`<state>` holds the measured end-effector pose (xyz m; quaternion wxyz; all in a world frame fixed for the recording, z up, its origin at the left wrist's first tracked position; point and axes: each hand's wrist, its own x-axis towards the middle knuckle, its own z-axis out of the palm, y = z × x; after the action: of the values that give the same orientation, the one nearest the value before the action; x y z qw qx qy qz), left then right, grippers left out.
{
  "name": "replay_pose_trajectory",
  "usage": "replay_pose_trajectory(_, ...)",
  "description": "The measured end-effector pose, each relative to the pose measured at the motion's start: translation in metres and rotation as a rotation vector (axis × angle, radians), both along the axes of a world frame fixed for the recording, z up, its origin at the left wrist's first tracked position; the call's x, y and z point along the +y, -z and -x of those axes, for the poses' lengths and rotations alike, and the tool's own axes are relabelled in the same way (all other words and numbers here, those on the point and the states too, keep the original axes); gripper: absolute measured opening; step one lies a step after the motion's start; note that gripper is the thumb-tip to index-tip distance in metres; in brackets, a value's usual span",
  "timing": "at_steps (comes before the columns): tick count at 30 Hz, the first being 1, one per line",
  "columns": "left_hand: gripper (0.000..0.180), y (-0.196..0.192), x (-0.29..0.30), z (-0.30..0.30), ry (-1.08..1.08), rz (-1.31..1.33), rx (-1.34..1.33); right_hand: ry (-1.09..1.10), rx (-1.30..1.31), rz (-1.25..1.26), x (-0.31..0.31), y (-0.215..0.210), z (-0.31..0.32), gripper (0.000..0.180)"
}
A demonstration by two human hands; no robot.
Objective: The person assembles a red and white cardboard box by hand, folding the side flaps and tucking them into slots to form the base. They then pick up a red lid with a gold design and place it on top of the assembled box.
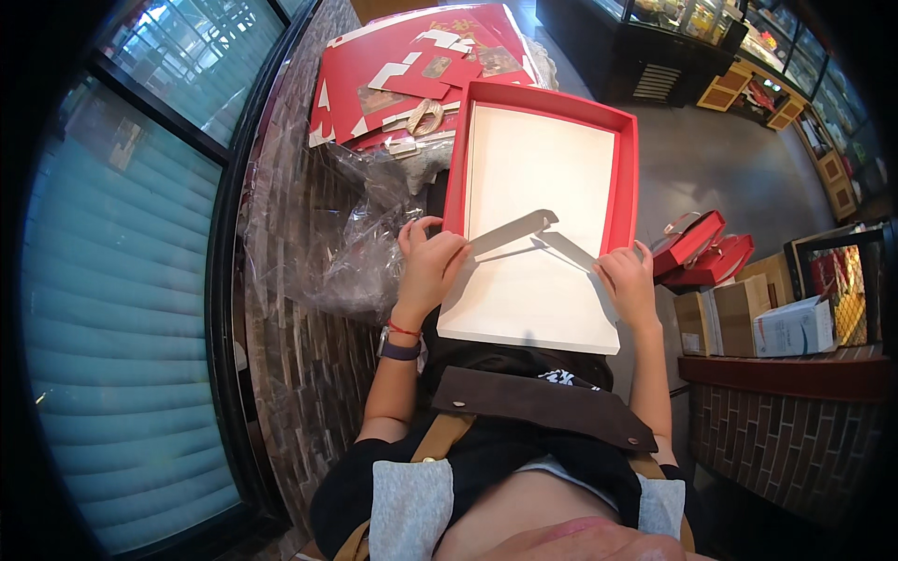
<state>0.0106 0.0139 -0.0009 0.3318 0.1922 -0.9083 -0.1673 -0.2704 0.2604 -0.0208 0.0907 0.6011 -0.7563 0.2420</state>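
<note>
1. Two bare hands work at a red box tray (629, 178) that rests against the person's lap and runs away from them, its long axis pointing up the picture toward the far end of the brick tabletop (299, 309).
2. Over its near part lies a white board insert (538, 280), long axis the same way, its near edge sticking out past the tray toward the person's body.
3. Across the insert lies a thin white card strip (513, 232), slanting from lower left to upper right.
4. The left hand (428, 266) has its fingers curled in a closed grip on the strip's left end at the tray's left wall, wrist bent up.
5. The right hand (627, 280) pinches the insert's right edge, fingers bent.
6. Flat red printed box sheets (412, 70) lie beyond the tray, crumpled clear plastic wrap (360, 252) to its left.
7. Red gift bags (697, 248) and brown cartons (739, 313) stand at right.
</note>
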Motion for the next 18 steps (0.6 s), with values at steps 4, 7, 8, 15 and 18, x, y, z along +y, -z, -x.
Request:
replay_pose_trajectory(4,0.003,-0.004,0.001,0.003,0.046,0.067,-0.057,0.014,0.059,-0.013,0.0,-0.003,-0.001,0.011)
replay_pose_trajectory(7,0.004,-0.003,-0.001,0.001,0.035,0.106,-0.108,-0.001,0.086,-0.009,0.0,-0.009,-0.003,0.011)
replay_pose_trajectory(8,0.005,-0.001,-0.003,0.0,0.023,0.13,-0.144,0.003,0.098,-0.014,0.001,-0.011,-0.002,0.013)
replay_pose_trajectory(15,0.008,0.001,-0.02,-0.019,0.119,0.174,-0.287,-0.072,-0.007,-0.106,0.021,-0.021,0.008,0.01)
replay_pose_trajectory(18,0.018,0.004,-0.027,-0.028,0.181,0.124,-0.244,-0.078,-0.134,-0.045,0.034,-0.029,0.008,0.007)
